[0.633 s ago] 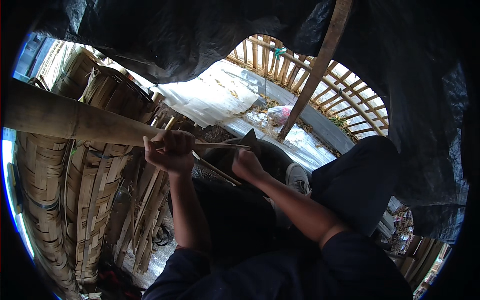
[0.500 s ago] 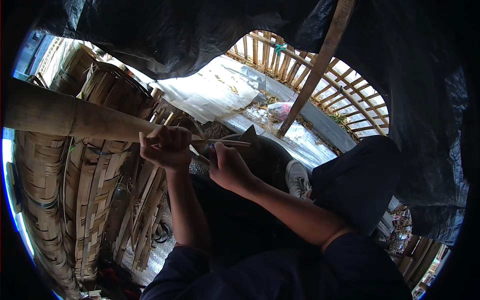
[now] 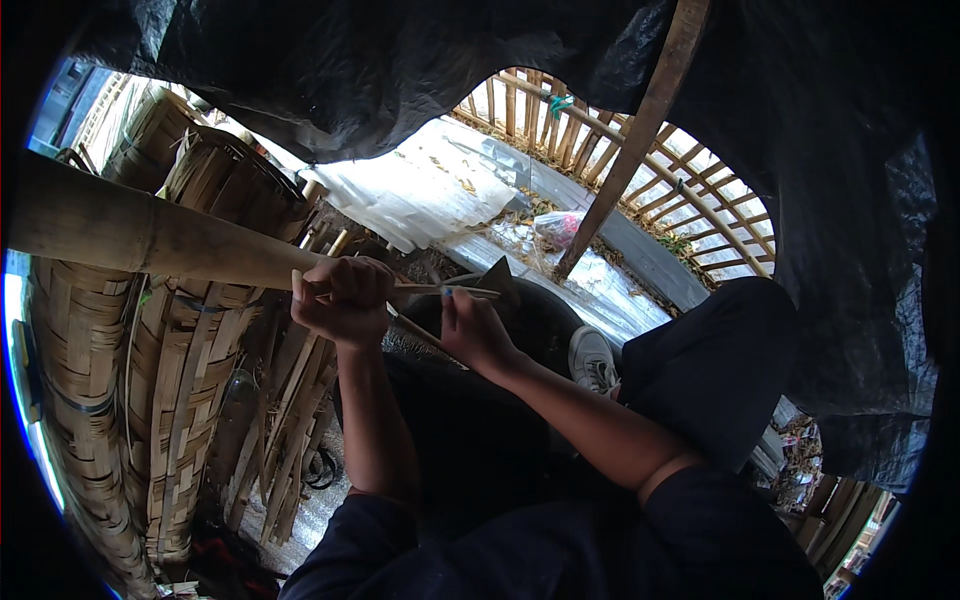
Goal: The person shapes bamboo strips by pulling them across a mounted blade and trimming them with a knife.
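A thick bamboo pole [image 3: 190, 240] comes in from the left and runs to my left hand [image 3: 347, 300], which is closed around its narrow end. Beyond that fist, thin pale bamboo strips [image 3: 412, 289] stick out to the right. My right hand [image 3: 475, 332] pinches at these strips with thumb and fingers; a small blue patch shows at the thumb tip. Just past the fingertips stands a dark triangular blade-like piece [image 3: 494, 275], over a round black object [image 3: 545, 310] between my legs. The inside of both grips is hidden.
Tall woven bamboo baskets [image 3: 85, 400] and split bamboo pieces [image 3: 290, 450] stand close on the left. A slanted wooden post [image 3: 630, 150] rises ahead, with black sheeting [image 3: 850, 200] around it. My shoe [image 3: 593, 358] is right of the black object; a bamboo fence [image 3: 690, 195] lies farther off.
My right hand has shifted slightly right and down along the strips. The left hand has moved a little to the right, still closed. The pole's end follows it slightly.
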`<state>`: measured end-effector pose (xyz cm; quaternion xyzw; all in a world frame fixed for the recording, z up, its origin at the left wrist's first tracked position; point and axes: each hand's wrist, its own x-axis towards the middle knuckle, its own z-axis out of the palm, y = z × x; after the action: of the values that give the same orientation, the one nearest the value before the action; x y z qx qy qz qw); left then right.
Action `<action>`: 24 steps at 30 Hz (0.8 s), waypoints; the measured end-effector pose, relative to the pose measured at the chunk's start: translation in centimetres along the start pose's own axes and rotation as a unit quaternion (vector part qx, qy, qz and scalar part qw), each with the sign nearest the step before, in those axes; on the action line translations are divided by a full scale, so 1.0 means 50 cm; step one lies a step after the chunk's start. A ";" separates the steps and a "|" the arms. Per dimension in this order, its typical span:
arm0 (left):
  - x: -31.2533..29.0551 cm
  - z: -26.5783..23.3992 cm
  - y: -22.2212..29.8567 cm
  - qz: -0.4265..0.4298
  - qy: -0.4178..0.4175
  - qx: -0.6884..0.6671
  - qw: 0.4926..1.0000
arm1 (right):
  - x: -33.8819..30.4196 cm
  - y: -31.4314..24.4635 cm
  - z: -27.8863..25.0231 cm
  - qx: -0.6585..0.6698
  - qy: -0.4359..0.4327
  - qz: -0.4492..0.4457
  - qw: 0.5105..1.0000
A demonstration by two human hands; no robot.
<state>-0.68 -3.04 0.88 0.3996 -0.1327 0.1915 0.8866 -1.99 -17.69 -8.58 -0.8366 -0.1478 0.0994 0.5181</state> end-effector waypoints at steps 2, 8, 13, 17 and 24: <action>0.004 0.013 -0.009 -0.011 -0.006 -0.009 1.000 | 0.007 0.111 -0.001 -0.066 -0.008 0.036 0.997; -0.010 -0.011 0.008 0.005 0.010 0.007 1.000 | -0.005 -0.030 0.011 -0.005 -0.012 0.005 1.000; 0.000 -0.001 0.001 0.000 -0.018 0.000 1.000 | 0.000 0.052 0.011 -0.049 0.018 -0.008 0.999; 0.004 0.016 -0.013 0.003 -0.023 0.012 1.000 | -0.002 0.131 -0.020 -0.116 -0.086 0.030 0.989; 0.001 -0.013 0.005 0.014 0.012 0.002 1.000 | -0.015 0.045 0.021 0.005 0.024 0.020 0.999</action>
<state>-0.69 -2.38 0.64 0.3971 -0.1275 0.2092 0.8845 -2.70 -18.00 -11.04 -0.8391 -0.1178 0.0909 0.5233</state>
